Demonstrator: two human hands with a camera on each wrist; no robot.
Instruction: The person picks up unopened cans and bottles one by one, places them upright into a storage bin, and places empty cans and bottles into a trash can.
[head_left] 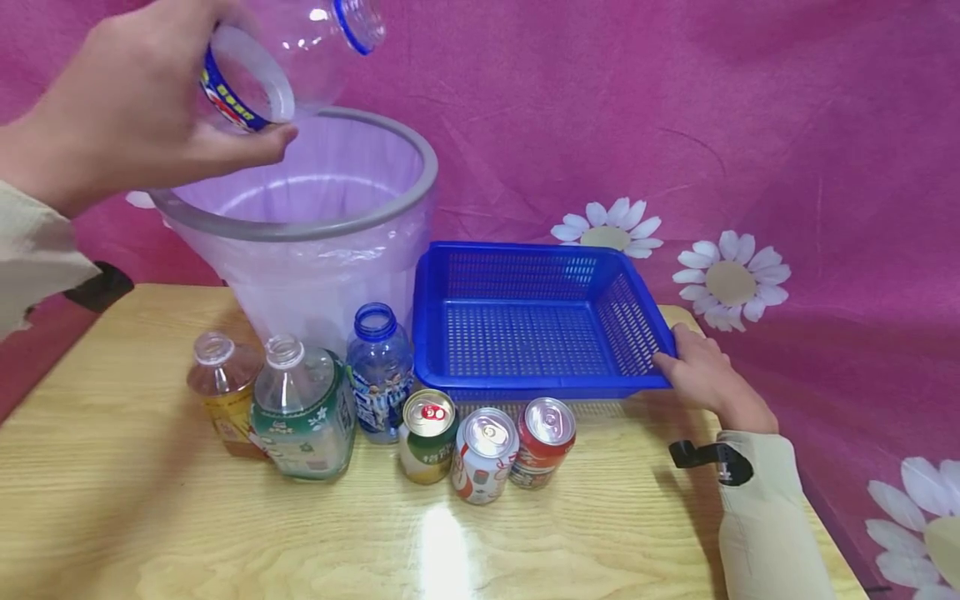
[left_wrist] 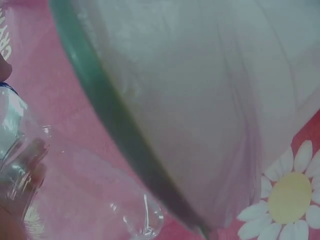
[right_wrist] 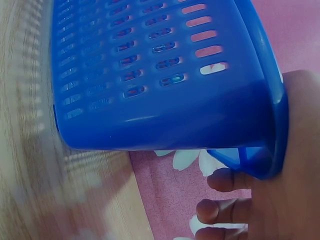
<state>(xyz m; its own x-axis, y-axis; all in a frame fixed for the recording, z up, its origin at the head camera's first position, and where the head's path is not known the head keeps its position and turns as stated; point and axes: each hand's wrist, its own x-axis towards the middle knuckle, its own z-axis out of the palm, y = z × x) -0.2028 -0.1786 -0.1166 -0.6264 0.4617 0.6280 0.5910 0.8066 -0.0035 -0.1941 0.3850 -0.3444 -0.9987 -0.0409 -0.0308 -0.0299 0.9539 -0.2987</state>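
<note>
L hand (head_left: 127, 100) gripped a clear bottle (head_left: 303, 50) nr the bin (head_left: 300, 229), & R hand (head_left: 708, 379) clasped the blue basket (head_left: 517, 385) by its edge!

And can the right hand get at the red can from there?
Probably yes: the right hand grips the basket and would need to let go, but nothing else stands between that hand and the red can.

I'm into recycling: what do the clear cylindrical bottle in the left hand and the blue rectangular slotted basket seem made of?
The clear bottle is probably glossy plastic: see-through, with bright highlights. The blue basket seems moulded, semi-gloss plastic, judging by its regular slots and soft sheen.
</note>
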